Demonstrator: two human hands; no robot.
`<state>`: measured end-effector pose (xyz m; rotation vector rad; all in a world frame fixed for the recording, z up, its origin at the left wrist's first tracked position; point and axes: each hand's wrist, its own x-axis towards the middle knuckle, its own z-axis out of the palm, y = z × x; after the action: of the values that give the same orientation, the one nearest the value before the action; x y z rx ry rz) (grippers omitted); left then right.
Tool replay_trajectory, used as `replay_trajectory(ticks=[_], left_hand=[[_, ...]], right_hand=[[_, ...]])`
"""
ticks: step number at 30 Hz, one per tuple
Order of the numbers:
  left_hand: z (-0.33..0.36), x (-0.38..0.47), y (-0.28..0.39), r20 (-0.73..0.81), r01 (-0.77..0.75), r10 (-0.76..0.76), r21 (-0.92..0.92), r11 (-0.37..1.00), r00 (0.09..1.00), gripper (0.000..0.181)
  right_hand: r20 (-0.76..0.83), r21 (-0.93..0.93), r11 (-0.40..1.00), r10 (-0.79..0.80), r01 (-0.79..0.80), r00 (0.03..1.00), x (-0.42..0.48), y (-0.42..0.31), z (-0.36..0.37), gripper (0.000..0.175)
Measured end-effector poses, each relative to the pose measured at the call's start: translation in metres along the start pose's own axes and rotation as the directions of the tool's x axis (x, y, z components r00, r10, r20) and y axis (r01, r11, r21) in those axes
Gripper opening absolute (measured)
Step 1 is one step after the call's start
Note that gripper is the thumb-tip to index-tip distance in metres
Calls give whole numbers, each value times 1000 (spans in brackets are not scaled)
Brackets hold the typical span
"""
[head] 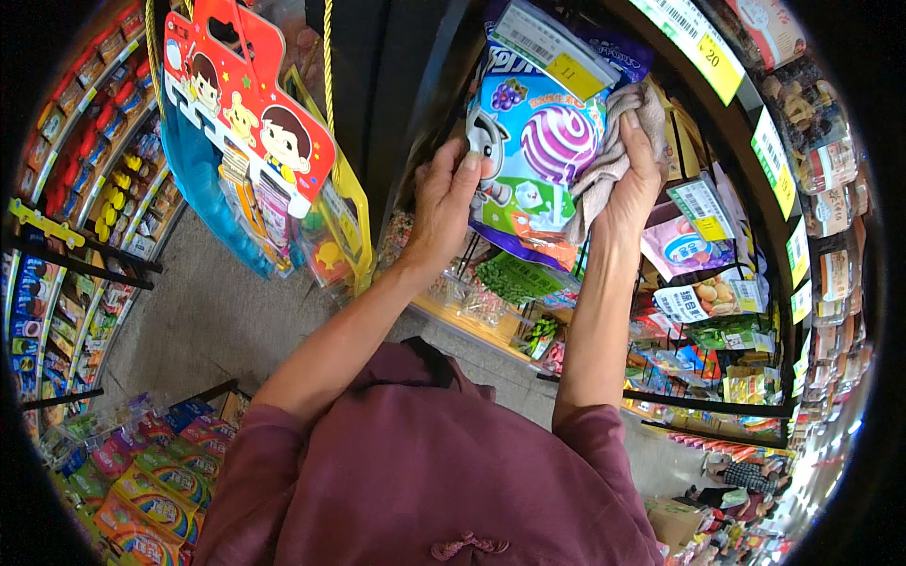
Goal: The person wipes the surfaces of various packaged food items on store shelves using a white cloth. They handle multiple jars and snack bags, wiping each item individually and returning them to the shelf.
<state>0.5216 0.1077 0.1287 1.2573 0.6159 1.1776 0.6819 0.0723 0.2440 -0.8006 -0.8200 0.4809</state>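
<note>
A blue and purple candy bag, printed with a purple-white swirl and grapes, is at the top centre in front of a shelf rack. My left hand grips its left edge, thumb on the front. On the right side of the bag, my right hand holds a crumpled greyish-pink cloth against the plastic. Its thumb lies over the cloth; the other fingers are mostly hidden. A price tag in a clear holder covers the bag's upper part. Whether the bag still hangs from a hook cannot be seen.
Hanging snack bags line the rack on my right, below price labels and packaged foods. A red cartoon-printed hanging pack with yellow cords is at upper left. Rainbow-printed packs lie lower left. People are farther off at lower right.
</note>
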Motion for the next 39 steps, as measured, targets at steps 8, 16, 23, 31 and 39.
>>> replay_trajectory(ticks=[8, 16, 23, 31, 39], left_hand=[[-1, -13, 8, -50, 3, -1, 38, 999, 999, 51], [-8, -42, 14, 8, -41, 42, -51, 998, 999, 47], [-10, -72, 23, 100, -64, 80, -156, 986, 992, 45], [-18, -77, 31, 96, -33, 51, -186, 982, 994, 43], [-24, -91, 39, 103, -47, 62, -137, 989, 993, 46]], right_hand=[[-34, 87, 995, 60, -57, 998, -3, 7, -9, 47], [-62, 158, 977, 156, -145, 986, -20, -2, -9, 51], [-18, 207, 960, 195, -187, 981, -43, -15, -21, 43], [-40, 185, 964, 201, -190, 979, -53, -12, -23, 43], [48, 228, 950, 207, -212, 977, -60, -19, -24, 49]])
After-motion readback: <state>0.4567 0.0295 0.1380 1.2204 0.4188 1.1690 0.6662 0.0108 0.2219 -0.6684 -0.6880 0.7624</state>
